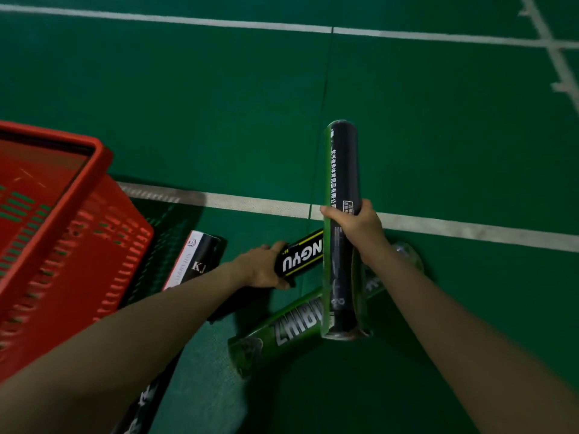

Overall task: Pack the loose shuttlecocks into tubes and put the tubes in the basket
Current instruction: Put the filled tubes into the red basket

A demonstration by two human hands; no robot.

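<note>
Two tubes are held: right hand (357,225), fingers clamped on the black tube (344,164), long axis pointing up-frame at centre; left hand (261,267), fingers wrapped round the striped tube (302,256). Basket (103,155) sits at frame left, nearer the left hand.

A badminton court: green floor (438,120) with white lines (470,231).

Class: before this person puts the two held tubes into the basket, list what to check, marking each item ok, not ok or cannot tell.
1. Right hand grips the black-and-green tube: ok.
2. Left hand grips the black-and-yellow tube: ok.
3. Both held tubes capped: cannot tell.
4. Red basket close on the left, opening unobstructed: ok.
5. Floor cleared of tubes: not ok; the green tube and the white-and-black tube lie there.
</note>
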